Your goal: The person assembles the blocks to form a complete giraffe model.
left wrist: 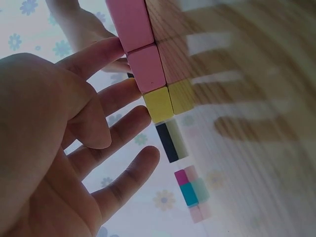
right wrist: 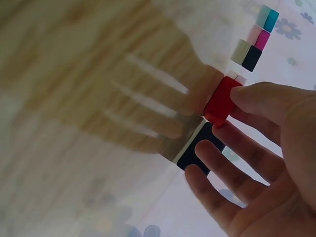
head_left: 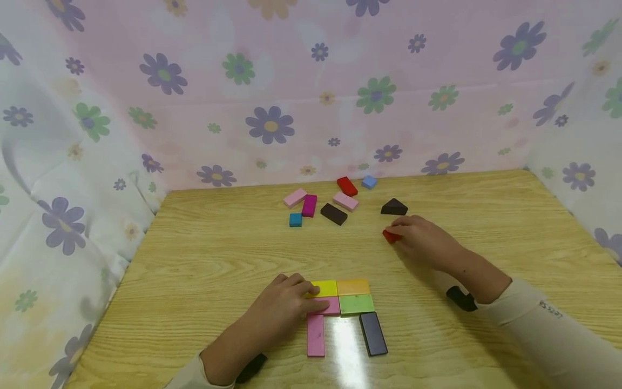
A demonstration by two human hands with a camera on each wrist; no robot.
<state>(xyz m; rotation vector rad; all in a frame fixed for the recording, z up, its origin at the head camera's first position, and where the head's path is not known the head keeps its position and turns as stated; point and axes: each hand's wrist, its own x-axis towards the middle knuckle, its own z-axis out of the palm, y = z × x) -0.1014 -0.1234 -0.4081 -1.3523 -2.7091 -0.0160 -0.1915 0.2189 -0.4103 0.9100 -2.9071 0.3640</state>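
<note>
Flat blocks lie together near the front: yellow (head_left: 324,288), orange (head_left: 353,286), pink (head_left: 332,306) and green (head_left: 357,304), with an upright pink block (head_left: 316,336) and a slightly slanted black block (head_left: 373,334) below them. The left hand (head_left: 278,309) rests its fingertips on the yellow and pink blocks; in the left wrist view its fingers are spread against the pink (left wrist: 147,67) and yellow (left wrist: 158,104) blocks. Farther back, the right hand (head_left: 430,243) pinches a red block (head_left: 390,236) between thumb and finger, seen also in the right wrist view (right wrist: 221,101).
Behind the right hand lies a black triangular block (head_left: 394,207). At the back are a dark brown block (head_left: 333,214), a magenta one (head_left: 309,206), a teal one (head_left: 295,220), a red one (head_left: 347,186), a blue one (head_left: 369,182) and two light pink ones. Patterned cloth surrounds the wooden table (head_left: 204,254).
</note>
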